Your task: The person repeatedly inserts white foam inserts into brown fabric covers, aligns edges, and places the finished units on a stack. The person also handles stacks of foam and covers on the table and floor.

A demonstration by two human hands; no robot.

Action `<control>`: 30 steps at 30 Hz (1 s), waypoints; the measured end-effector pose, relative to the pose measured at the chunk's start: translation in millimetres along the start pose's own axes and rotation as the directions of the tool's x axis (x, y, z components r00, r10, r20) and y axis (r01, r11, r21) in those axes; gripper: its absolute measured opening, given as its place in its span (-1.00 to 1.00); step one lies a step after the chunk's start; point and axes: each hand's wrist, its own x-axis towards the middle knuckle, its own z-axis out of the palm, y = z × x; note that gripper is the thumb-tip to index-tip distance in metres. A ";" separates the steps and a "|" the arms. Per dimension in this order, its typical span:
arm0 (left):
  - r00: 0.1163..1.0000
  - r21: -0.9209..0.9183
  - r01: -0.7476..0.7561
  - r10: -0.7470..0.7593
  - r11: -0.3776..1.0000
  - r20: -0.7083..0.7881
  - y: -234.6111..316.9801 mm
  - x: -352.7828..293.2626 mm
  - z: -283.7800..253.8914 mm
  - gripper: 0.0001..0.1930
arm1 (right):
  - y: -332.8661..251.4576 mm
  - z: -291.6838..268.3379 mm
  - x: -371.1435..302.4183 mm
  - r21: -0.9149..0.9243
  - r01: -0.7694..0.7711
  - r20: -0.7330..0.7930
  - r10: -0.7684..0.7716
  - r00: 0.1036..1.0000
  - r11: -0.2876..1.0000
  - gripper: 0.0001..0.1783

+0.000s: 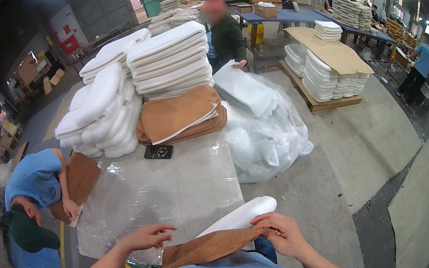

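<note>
At the near edge of the gray worktop (160, 198), your right hand (288, 236) pinches a corner of the brown cloth (208, 247), which stretches across in front of you. Your left hand (146, 237) is loosely curled near the cloth's other end, its fingers apart; whether it touches the cloth, you cannot tell. A white pad (241, 213) sticks out behind the cloth at that same edge; whether any of it sits inside the cloth is hidden from you. Just beyond the worktop's far right corner, a clear plastic bag (281, 149) bulges with white padding, and a co-worker's hand (240, 64) holds a white piece (246, 89) over it. Well beyond the worktop, a cardboard box (266, 12) has something white at its top, too small to make out. Folded brown pieces (178, 115) lie stacked at the worktop's far end.
</note>
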 end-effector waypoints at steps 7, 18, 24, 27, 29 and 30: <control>0.942 0.203 -0.336 0.325 0.920 0.087 -27.1 49.2 61.0 -0.56 | -1.3 1.3 -16.5 0.076 0.060 -0.032 -0.058 0.998 0.995 -0.68; 0.771 -0.198 -0.483 0.307 0.853 -0.558 -51.6 43.8 56.4 -0.87 | 2.4 -2.2 -16.2 0.044 0.066 0.033 -0.067 0.997 0.997 -0.65; 0.837 -0.588 -0.475 0.128 0.655 -0.532 -61.8 54.5 61.0 -0.91 | 3.3 2.5 -19.8 0.079 -0.056 0.083 0.049 0.995 0.995 -0.63; 0.969 -0.447 -0.149 0.041 0.882 -0.242 -66.2 57.3 56.9 -0.90 | 3.1 1.8 -18.3 0.070 -0.050 0.082 0.044 0.996 0.996 -0.63; 0.989 -0.430 -0.132 0.090 0.893 -0.117 -67.1 59.6 50.9 -0.88 | 3.2 -1.2 -16.7 0.076 -0.008 0.087 0.002 0.996 0.997 -0.64; 0.999 -0.434 -0.048 0.033 0.900 -0.042 -66.9 60.4 48.3 -0.85 | 3.4 -2.6 -16.0 0.078 0.012 0.090 -0.019 0.996 0.997 -0.64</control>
